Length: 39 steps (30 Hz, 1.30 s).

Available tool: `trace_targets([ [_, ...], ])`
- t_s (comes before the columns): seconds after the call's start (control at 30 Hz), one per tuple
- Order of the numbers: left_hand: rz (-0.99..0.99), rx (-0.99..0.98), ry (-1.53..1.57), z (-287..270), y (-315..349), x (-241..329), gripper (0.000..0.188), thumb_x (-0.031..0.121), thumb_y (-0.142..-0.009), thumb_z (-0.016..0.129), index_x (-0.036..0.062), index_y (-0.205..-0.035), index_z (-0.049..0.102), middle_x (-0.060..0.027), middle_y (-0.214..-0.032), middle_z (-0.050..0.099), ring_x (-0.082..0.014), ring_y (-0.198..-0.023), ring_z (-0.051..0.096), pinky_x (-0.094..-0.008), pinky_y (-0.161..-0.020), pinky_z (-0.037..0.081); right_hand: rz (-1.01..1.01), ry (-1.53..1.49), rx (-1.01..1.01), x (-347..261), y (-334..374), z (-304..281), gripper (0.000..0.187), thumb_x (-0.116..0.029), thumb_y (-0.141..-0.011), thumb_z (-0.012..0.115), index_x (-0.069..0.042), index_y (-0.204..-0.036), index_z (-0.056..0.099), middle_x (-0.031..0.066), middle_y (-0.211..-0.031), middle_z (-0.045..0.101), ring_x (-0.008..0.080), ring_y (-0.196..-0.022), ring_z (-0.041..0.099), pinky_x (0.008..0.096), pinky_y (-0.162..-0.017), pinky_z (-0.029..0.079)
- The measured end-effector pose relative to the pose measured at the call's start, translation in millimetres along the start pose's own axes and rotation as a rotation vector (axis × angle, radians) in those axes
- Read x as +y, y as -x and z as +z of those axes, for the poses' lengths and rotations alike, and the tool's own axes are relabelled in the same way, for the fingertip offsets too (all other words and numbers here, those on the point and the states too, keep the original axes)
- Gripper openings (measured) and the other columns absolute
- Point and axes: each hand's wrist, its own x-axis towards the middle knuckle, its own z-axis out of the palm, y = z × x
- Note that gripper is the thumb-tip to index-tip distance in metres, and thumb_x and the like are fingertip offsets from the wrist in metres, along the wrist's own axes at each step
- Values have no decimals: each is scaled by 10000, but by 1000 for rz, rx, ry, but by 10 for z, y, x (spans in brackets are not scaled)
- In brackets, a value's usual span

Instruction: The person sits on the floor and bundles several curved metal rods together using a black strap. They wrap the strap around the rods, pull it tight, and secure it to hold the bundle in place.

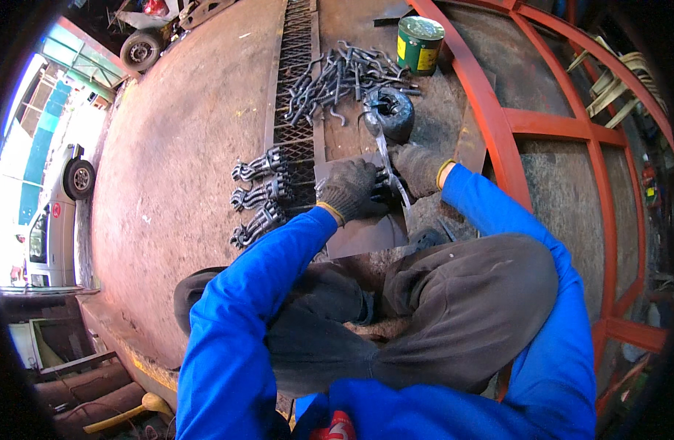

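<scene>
My left hand (348, 189), in a dark knitted glove with a yellow cuff, is closed on a small bundle of dark metal hooks (383, 182), mostly hidden by my fingers. My right hand (419, 170), gloved alike, is curled at the bundle's right side, at a pale shiny strip (384, 150). That strip runs down from a dark wrapped roll (400, 126) just beyond my hands, and its lower end hangs past the bundle. Under the hands lies a flat grey sheet (363, 236). Left of them, three tied bundles of hooks (258, 196) rest in a column.
A loose heap of bent metal hooks (341, 81) lies ahead, partly over a floor grating (293, 44). Beyond the roll stands a green and yellow can (419, 48). A red metal frame (498, 147) rises along the right. A parked vehicle (58, 220) is outside, far left.
</scene>
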Motion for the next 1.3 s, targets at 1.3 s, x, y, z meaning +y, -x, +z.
trace_targets([
  [1.3, -280, -333, 546, -283, 361, -1178, 363, 382, -862, 630, 49, -958, 736, -182, -977, 718, -289, -857, 696, -393, -788, 529, 157, -25, -225, -177, 34, -307, 586, -98, -658, 711, 65, -1180, 501, 267, -1011, 643, 412, -968, 635, 467, -851, 528],
])
